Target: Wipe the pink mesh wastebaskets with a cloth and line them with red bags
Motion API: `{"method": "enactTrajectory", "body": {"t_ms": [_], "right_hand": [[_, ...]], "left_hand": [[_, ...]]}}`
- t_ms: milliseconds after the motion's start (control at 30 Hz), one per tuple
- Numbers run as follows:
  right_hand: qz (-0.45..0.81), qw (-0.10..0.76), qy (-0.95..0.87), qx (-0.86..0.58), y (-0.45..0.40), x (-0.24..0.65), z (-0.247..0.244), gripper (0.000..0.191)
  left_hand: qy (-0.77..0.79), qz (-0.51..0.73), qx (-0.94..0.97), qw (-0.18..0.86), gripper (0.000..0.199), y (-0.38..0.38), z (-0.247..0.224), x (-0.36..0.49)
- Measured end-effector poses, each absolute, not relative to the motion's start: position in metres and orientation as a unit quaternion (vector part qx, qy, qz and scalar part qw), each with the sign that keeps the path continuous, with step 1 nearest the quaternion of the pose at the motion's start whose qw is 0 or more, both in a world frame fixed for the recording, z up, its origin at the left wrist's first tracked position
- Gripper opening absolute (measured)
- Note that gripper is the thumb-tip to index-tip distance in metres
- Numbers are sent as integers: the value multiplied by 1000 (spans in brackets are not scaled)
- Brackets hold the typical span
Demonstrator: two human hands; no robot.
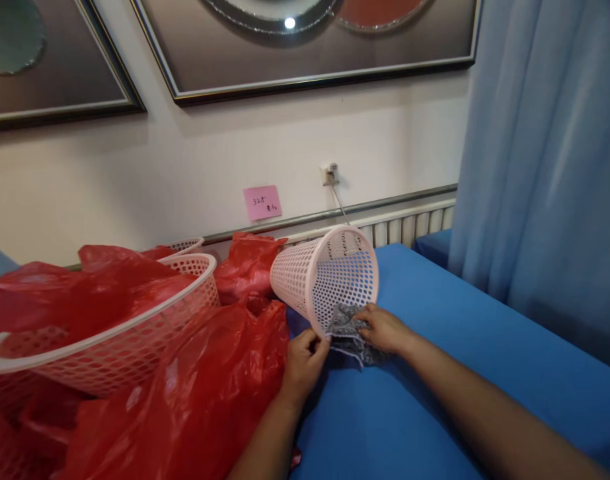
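Observation:
A pink perforated plastic basket (295,273) lies on its side on the blue bed surface (409,413), its mouth turned toward me and to the right. At the lower edge of that mouth is a crumpled speckled grey cloth (347,321) with white trim. My left hand (305,363) pinches the left edge of the cloth between thumb and forefinger, right beside the basket rim. From the right, my right hand (382,328) grips the cloth with bent fingers. Part of the cloth lies under my right hand and is hidden.
On the left stands a larger pink basket (135,340) with red plastic bags (199,400) in and around it. A radiator (409,223) and a plugged-in cord (339,200) are behind, below a pink note (263,203). A blue curtain (545,153) hangs on the right.

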State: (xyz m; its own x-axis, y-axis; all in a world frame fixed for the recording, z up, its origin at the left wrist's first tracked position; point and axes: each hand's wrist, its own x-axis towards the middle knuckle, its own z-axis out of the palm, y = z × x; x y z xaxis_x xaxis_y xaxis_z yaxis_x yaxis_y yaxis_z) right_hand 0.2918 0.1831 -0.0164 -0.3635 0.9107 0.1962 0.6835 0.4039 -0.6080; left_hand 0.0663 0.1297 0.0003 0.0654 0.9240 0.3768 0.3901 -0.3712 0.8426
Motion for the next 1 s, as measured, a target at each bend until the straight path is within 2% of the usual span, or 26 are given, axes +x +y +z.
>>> {"method": "enactTrajectory", "body": {"t_ms": [133,300,467,600,700,833,1000], "right_hand": [[163,240,-766,-574,188,303,-12,37],[181,213,-793,-541,178,292,-10,30],[223,233,-822,-469,163,273,-13,45],[235,246,-825,-451,164,273,-17,44],[224,232,-826,-462,168,280,-17,37],[158,207,-790,-555,174,294,-9,33],[28,236,-706,-667,182,318,12,59]], "left_hand": [[494,542,637,238,42,125,10,60],[489,556,624,248,38,124,13,61],[478,417,698,333,34,125,8,63],[458,352,716,391,35,124,4,64],[449,385,704,392,38,124,4,66],[478,475,663,327,42,127,8,61],[504,541,625,250,50,125,15,52]]}}
